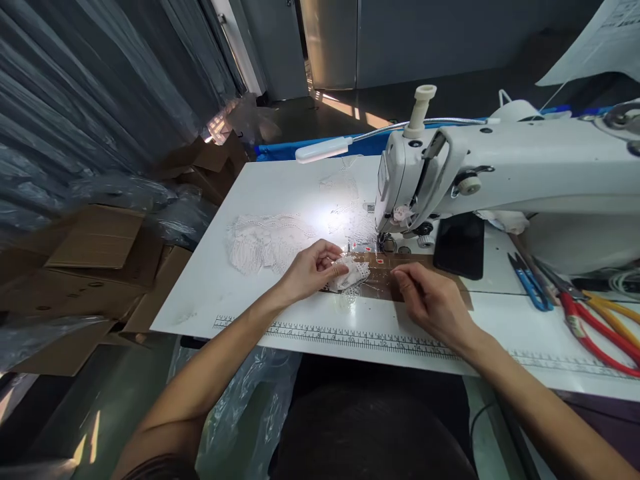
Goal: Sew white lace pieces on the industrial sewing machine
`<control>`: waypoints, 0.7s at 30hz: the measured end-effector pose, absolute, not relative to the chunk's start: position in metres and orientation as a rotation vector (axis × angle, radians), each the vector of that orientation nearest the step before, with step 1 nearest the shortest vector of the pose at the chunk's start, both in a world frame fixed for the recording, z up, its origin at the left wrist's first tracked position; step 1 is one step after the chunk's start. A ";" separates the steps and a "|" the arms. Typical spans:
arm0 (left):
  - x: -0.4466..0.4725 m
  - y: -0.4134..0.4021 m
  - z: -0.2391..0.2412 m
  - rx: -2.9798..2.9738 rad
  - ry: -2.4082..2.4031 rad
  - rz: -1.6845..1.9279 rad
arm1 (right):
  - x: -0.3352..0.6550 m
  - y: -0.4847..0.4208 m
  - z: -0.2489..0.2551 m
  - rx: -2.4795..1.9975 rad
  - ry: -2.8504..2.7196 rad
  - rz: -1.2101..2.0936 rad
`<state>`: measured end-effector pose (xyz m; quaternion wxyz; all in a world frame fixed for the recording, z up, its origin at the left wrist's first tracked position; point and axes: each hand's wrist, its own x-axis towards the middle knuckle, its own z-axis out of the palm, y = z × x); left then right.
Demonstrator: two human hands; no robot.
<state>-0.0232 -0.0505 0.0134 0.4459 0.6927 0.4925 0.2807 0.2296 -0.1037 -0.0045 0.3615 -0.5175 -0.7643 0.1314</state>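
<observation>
Between the thumb and fingers of my left hand is a small gathered piece of white lace, held just in front of the sewing machine. My right hand is to the right of it, over the brown plate on the machine bed. Its thumb and forefinger are pinched together; whatever is between them is too small to make out. Fine loose threads show between the two hands. To the left lies a longer ruffled strip of white lace, spread on the white table.
A black phone lies right of the needle area. Farther right are blue-handled snips, red-handled scissors and yellow-handled scissors. A white lamp reaches over the table. Cardboard boxes stand at left.
</observation>
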 end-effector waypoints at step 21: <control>-0.034 -0.055 0.046 1.569 1.049 0.644 | 0.189 -0.057 0.019 -0.964 -2.155 0.919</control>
